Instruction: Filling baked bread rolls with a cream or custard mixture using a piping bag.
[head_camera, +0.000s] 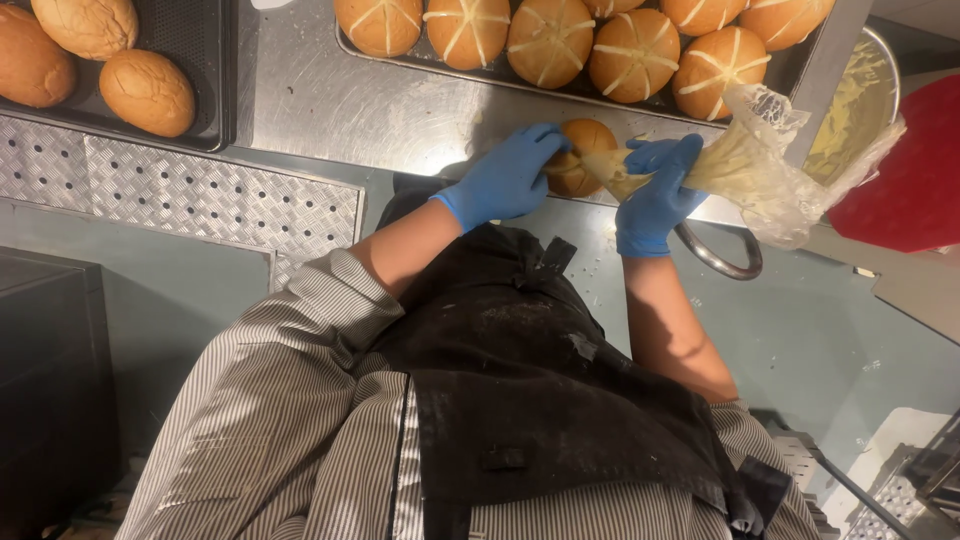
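A bun (580, 152) is gripped at the near edge of the steel bench (330, 105) by the left hand (505, 180); a piping bag (740, 165) is squeezed by the right hand (655, 190), its tip apparently touching the bun.

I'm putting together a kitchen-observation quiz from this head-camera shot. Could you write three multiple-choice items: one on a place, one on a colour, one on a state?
1. Where is the bun being worked on?
A. on the steel counter
B. in the dark tray
C. on the floor

2. What colour are the gloves?
A. white
B. blue
C. black

3. How does the piping bag look?
A. empty and flat
B. sealed in a box
C. filled with pale cream

Answers:
1 A, the left hand steadies it on the counter.
2 B, both gloves are blue.
3 C, the right hand grips the full bag.
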